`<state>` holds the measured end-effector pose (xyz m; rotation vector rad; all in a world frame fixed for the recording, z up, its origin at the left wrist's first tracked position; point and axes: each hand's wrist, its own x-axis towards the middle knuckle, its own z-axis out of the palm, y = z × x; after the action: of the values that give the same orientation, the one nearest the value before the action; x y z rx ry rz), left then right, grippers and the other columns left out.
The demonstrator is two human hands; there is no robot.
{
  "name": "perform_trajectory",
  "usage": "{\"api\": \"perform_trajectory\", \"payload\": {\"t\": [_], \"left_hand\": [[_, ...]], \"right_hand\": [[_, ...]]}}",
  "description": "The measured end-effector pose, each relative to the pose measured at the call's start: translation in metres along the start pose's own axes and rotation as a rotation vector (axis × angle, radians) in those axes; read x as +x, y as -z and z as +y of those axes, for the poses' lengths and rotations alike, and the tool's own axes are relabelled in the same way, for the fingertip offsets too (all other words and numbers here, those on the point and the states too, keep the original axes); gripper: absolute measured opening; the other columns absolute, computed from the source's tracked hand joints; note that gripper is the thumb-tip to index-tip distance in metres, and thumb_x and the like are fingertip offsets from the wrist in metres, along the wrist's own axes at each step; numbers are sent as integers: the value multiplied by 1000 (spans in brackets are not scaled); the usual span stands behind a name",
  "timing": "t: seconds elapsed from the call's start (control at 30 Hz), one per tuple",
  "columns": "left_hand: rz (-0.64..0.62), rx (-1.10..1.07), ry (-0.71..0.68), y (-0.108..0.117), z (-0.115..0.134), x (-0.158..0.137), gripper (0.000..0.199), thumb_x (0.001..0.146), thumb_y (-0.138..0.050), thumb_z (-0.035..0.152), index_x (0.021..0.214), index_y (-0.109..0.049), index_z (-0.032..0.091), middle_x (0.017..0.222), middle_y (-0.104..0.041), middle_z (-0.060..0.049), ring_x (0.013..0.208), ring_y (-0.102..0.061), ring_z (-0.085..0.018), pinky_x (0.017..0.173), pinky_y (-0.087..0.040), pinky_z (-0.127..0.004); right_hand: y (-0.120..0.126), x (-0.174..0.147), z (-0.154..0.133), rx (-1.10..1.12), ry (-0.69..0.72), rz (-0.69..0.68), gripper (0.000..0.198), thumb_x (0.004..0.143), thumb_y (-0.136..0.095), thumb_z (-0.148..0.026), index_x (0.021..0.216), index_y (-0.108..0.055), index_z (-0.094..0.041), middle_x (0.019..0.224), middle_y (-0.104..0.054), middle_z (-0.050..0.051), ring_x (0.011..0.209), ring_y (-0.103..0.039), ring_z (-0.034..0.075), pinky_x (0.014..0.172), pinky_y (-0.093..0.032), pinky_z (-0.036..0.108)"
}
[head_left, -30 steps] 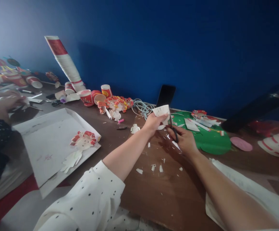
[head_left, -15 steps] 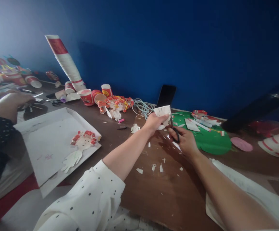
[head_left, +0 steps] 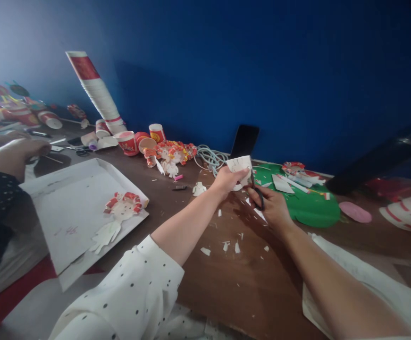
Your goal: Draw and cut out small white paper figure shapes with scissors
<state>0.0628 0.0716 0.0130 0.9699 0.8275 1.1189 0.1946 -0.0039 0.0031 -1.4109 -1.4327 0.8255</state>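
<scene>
My left hand point(head_left: 227, 181) pinches a white piece of paper point(head_left: 239, 163) with dark pencil-like lines on it, held up above the table. Closed around the handles of dark scissors point(head_left: 261, 197), my right hand point(head_left: 274, 208) is just right of the paper. The scissor blades stand upright against the paper's right edge; whether they are parted is too small to tell. Small white paper scraps point(head_left: 237, 247) lie scattered on the brown table point(head_left: 222, 283) below both hands. A cut-out paper figure point(head_left: 199, 189) rests left of my left hand.
Behind my hands, a black phone point(head_left: 245, 140) leans on the blue wall beside a coiled cable point(head_left: 210, 158). Green paper point(head_left: 311, 208) lies to the right. On the left are a white tray point(head_left: 60, 203), a tall leaning cup stack point(head_left: 99, 94) and another person's hand point(head_left: 14, 153).
My hands, the paper and the scissors stay almost in the same place. The other person's hand at the left shifts slightly.
</scene>
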Motion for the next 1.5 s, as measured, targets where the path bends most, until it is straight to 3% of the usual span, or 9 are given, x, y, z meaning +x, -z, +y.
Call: {"api": "perform_trajectory", "payload": {"t": [0.3,0.43,0.57,0.87,1.2,1.5], "left_hand": [[9,-9,4,0,0,0,12,74,-73,22,82,-71,13,73,-70,-7,62,-62,-14,66,-50,-28],[7,-3,4,1,-2,1,14,74,-73,24,82,-70,13,72,-70,-7,61,-61,-14,65,-50,-28],[-3,-4,-18,2,-4,3,13,74,-72,23,82,-70,13,74,-70,-7,61,-61,-13,65,-50,-28],[-10,-6,-34,3,-8,4,16,74,-73,24,87,-71,14,80,-72,-8,69,-65,-15,69,-51,-27],[-1,-58,8,1,-6,3,17,73,-74,24,86,-69,13,78,-71,-7,63,-63,-14,66,-51,-29],[95,-145,-23,2,1,4,26,71,-76,27,90,-67,12,80,-70,-7,64,-63,-15,68,-53,-31]], "right_hand": [[1,0,0,-2,-4,20,45,75,-67,-59,87,-74,-16,55,-55,-1,52,-45,11,52,-38,25],[0,0,0,-13,-5,20,42,77,-66,-57,80,-73,-16,53,-54,-1,53,-46,11,53,-38,25],[0,0,2,-14,-3,27,43,77,-66,-56,90,-74,-16,55,-55,-2,53,-46,11,53,-38,25],[1,2,8,-61,56,2,40,79,-64,-56,87,-73,-18,58,-59,0,53,-49,12,52,-40,26],[-3,-3,-6,53,-39,-9,44,74,-68,-59,84,-73,-16,55,-58,0,49,-49,12,47,-41,25],[-5,-2,4,112,-97,-16,56,72,-70,-59,107,-72,-15,57,-58,-1,46,-49,11,45,-41,26]]}}
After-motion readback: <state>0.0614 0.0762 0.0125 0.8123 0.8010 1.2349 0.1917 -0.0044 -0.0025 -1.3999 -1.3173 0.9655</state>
